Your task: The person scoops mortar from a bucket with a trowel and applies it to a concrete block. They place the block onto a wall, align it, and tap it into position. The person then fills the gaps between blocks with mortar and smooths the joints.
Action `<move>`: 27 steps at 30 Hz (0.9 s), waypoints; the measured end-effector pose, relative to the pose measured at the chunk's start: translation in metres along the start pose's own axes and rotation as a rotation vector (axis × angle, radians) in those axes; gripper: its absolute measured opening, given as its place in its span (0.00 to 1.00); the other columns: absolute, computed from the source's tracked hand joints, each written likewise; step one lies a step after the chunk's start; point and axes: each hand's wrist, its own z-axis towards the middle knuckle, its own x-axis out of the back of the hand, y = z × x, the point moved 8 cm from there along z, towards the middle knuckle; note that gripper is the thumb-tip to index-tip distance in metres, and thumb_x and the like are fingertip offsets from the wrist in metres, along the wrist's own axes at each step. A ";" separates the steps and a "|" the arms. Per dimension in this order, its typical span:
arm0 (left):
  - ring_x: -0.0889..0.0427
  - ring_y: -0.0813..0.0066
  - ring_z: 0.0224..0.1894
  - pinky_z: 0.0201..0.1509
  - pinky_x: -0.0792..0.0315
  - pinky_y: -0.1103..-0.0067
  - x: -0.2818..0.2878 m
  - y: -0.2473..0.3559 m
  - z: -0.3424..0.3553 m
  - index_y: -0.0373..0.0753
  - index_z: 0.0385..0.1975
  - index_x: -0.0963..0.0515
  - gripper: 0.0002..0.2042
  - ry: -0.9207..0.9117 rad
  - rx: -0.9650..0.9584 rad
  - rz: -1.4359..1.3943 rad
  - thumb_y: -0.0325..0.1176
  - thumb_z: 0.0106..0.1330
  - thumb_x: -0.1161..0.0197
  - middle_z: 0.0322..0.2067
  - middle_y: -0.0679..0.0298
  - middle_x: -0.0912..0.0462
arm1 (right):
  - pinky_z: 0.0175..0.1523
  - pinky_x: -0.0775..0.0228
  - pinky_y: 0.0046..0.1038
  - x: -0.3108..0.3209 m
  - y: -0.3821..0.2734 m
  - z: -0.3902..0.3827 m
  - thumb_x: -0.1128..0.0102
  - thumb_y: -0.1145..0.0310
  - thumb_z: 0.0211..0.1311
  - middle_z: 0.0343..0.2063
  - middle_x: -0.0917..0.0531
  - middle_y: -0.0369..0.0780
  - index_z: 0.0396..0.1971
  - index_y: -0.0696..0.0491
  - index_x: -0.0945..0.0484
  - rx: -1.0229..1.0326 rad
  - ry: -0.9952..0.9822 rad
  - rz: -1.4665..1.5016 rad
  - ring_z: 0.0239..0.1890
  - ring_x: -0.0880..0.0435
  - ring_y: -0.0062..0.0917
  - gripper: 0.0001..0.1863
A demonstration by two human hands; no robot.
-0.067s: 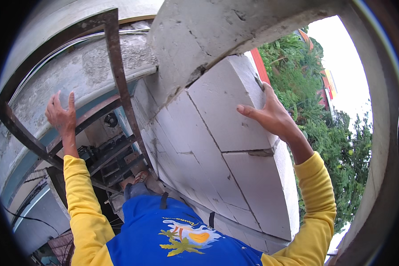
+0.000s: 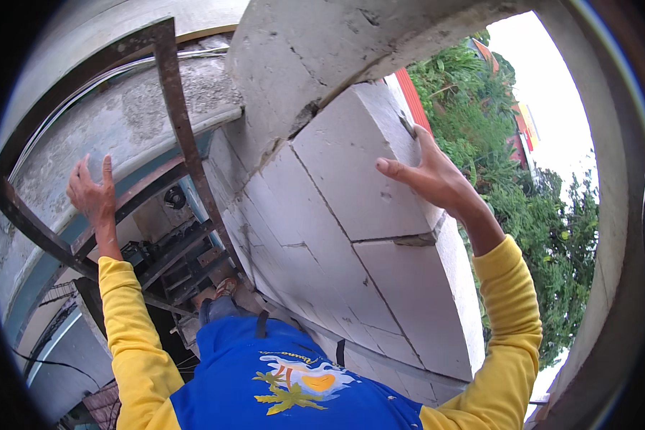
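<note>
My left hand [image 2: 93, 195] is raised beside a rusty metal frame [image 2: 180, 118], in front of a weathered concrete ledge [image 2: 140, 115]. Its fingers are apart and hold nothing. At the right, my right hand [image 2: 441, 175] lies at the end edge of the uppermost white block [image 2: 369, 168] in a block wall [image 2: 315, 236]. The thumb stretches out toward the block's front face, and the fingers reach along its end side. A small dark patch shows by those fingertips; I cannot make out what it is.
A rough concrete beam [image 2: 301, 57] slopes above the wall, with a gap at the joint. Below left, dark metal bars [image 2: 175, 251] cross over a lower space where my foot [image 2: 226, 287] shows. Outside the opening stand green trees [image 2: 530, 222] and a red corrugated sheet [image 2: 412, 97].
The whole view has shifted slightly, so the wall and frame sit a little further left. Both hands keep nearly the same pose and place.
</note>
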 end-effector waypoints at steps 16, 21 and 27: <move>0.24 0.52 0.66 0.74 0.37 0.58 0.007 0.003 -0.026 0.43 0.65 0.21 0.27 0.091 -0.026 -0.110 0.55 0.75 0.32 0.59 0.51 0.19 | 0.76 0.34 0.52 0.015 0.018 0.010 0.34 0.19 0.55 0.66 0.26 0.70 0.73 0.72 0.35 0.298 0.070 -0.148 0.71 0.25 0.58 0.69; 0.27 0.53 0.67 0.74 0.38 0.59 0.019 0.008 -0.036 0.41 0.65 0.21 0.27 0.065 -0.083 -0.163 0.53 0.74 0.31 0.59 0.52 0.20 | 0.62 0.23 0.45 0.015 0.020 0.011 0.32 0.22 0.55 0.47 0.15 0.68 0.66 0.75 0.28 0.352 0.123 -0.145 0.54 0.11 0.51 0.65; 0.27 0.52 0.67 0.74 0.38 0.59 0.020 0.008 -0.037 0.40 0.64 0.21 0.28 0.044 -0.059 -0.146 0.53 0.74 0.30 0.59 0.52 0.20 | 0.60 0.21 0.47 0.018 0.020 0.008 0.35 0.18 0.54 0.46 0.15 0.65 0.65 0.75 0.28 0.387 0.189 -0.154 0.52 0.11 0.52 0.68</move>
